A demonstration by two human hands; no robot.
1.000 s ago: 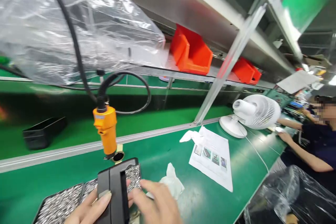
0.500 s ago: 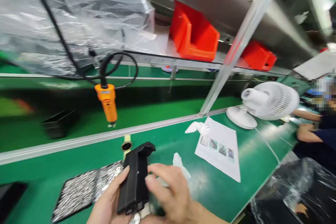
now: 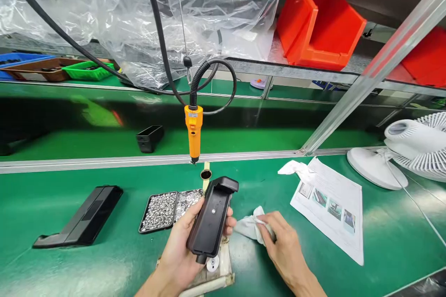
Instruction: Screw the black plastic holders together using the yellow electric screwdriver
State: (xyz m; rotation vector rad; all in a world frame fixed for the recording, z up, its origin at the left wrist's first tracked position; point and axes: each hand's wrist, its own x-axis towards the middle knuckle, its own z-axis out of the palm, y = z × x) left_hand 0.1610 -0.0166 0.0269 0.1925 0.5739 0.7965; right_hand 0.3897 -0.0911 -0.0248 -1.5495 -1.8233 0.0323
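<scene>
My left hand (image 3: 188, 241) grips a black plastic housing (image 3: 211, 218) with a hooked top end, tilted up over the bench. On the right, my right hand (image 3: 284, 243) pinches a crumpled white cloth (image 3: 253, 227) that lies on the green bench top. Beneath the housing shows part of a worn, pale fixture (image 3: 226, 267) with a round white disc (image 3: 212, 263) on it. A black tray of small shiny metal parts (image 3: 158, 211) is beside my left hand. Behind the housing's top stands a round dark-faced piece on a yellow strip (image 3: 206, 175).
An orange electric screwdriver (image 3: 193, 132) hangs from its cable above the bench. Another black housing (image 3: 81, 218) lies at left. A printed sheet (image 3: 329, 209), a second white cloth (image 3: 296, 168) and a white fan (image 3: 414, 148) are at right. Red bins (image 3: 320, 28) sit on the shelf.
My view has swung left. My right hand has left the housing and moved right to take hold of the white cloth; my left hand keeps the housing.
</scene>
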